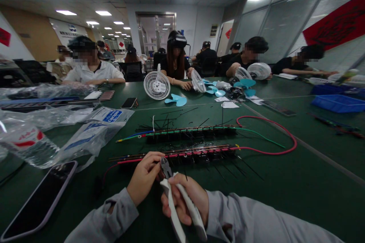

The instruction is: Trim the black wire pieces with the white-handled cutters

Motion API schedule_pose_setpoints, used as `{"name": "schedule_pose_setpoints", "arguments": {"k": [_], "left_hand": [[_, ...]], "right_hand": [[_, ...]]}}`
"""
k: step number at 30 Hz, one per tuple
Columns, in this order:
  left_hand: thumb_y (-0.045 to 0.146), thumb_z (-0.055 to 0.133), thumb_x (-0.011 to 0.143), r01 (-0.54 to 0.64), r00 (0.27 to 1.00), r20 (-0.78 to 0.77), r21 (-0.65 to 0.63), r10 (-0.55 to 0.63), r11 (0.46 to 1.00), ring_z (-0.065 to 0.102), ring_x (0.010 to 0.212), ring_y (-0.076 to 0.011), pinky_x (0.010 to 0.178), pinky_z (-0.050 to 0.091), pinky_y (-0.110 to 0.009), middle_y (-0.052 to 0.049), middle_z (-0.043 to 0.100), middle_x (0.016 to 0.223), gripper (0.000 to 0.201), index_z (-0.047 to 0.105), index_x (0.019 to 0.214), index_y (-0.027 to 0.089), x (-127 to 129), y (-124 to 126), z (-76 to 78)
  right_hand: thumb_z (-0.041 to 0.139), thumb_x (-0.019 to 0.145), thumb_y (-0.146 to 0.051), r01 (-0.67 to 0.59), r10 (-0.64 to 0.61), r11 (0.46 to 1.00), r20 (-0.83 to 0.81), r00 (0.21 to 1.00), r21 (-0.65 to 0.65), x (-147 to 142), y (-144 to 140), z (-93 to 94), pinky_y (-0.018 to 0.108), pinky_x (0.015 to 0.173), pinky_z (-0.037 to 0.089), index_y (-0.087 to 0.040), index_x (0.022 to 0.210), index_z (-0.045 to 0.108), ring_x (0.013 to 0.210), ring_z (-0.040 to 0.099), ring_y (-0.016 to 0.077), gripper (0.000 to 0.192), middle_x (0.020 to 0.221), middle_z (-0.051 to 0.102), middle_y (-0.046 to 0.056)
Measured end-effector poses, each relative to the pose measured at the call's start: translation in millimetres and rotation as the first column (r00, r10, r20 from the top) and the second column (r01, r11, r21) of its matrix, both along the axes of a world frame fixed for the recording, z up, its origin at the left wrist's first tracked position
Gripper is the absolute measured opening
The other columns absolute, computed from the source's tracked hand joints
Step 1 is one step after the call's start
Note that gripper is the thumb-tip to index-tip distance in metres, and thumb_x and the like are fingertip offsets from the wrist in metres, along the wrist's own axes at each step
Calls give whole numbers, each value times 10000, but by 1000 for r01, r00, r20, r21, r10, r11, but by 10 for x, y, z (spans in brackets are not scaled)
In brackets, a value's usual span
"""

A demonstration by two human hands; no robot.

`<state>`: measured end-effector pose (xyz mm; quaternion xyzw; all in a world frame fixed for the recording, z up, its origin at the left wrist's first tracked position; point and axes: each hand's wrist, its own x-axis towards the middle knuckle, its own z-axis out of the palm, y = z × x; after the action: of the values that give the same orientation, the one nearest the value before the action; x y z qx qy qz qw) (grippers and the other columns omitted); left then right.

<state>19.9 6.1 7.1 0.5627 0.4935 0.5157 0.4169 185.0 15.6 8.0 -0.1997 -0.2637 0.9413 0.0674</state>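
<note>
My right hand (186,197) grips white-handled side cutters (174,193), jaws pointing up toward the near wire harness. My left hand (145,176) pinches at the cutter's jaws, beside the left end of that harness; what it pinches is too small to tell. The near harness (199,152) is a long bundle of red wires with many black cable ties sticking out. A second bundle with green wires (194,132) lies just behind it. A loose red wire (285,136) loops out to the right.
A phone (40,201) lies face up at the near left, beside clear plastic bags (85,136) and a water bottle (28,142). Across the green table (299,190), several people handle small white fans (156,85) and blue fan blades (176,100). Blue trays (339,102) stand at right.
</note>
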Motion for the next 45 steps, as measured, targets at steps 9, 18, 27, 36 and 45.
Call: {"name": "schedule_pose_setpoints", "arguments": {"k": [9,18,27,36,45], "left_hand": [[302,514,836,12,1000,7,-4,-12,1000,583,624,-92,491,497,-213,-68,498,1085,172,611,837,160,-7,7,-6],[334,517,832,14,1000,22,-18,-14,1000,575,608,-86,492,500,-207,-79,493,1102,204,602,849,149,1,1,-9],[314,519,832,16,1000,14,-10,-16,1000,578,598,-83,493,493,-212,-70,499,1085,185,603,809,151,-1,10,-8],[347,527,827,13,1000,11,-9,-13,1000,566,595,-86,478,493,-210,-79,498,1086,215,615,846,152,-7,13,-15],[352,535,819,4,1000,21,-6,-4,1000,567,603,-98,472,493,-208,-90,515,1080,219,626,842,154,6,7,4]], "right_hand": [[380,731,-412,76,-77,996,-13,997,-37,-4,-13,-5,188,248,333,-138,543,419,440,569,148,334,687,628,124],[352,744,-425,55,-55,998,-14,998,-20,-5,-27,9,188,239,322,-134,550,418,391,538,135,355,662,622,145],[315,762,-449,4,-4,1000,-21,1000,8,14,-17,9,173,273,332,-99,654,505,395,525,116,412,651,618,136],[319,774,-419,95,-97,995,-97,991,-20,-21,-48,-58,203,371,423,-114,584,463,561,596,158,388,717,608,167],[344,775,-412,130,-127,991,-128,984,13,-18,-55,-35,200,403,448,-141,562,390,573,584,141,347,678,590,122]]}}
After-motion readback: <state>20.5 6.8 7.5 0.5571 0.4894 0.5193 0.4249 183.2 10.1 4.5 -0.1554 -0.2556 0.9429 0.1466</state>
